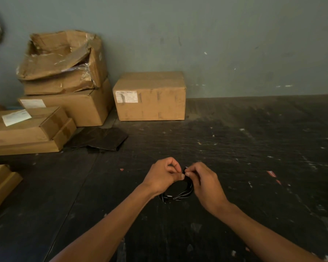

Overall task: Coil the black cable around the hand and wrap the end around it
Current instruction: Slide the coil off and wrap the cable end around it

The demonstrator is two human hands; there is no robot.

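The black cable [180, 195] is gathered into a small round coil of several loops, held just above the dark table between both hands. My left hand [162, 175] pinches the coil's upper left side with thumb and fingers. My right hand [204, 181] grips the upper right side, its fingertips closed on a short piece of the cable at the top of the coil. The two hands nearly touch there. The coil's lower half hangs free below the hands; its top part is hidden by my fingers.
A sealed cardboard box [150, 96] stands at the back against the grey wall. Stacked boxes [64, 86] with a torn open one on top fill the back left, with flat boxes [27, 129] nearer. A dark folded sheet [100, 138] lies beside them.
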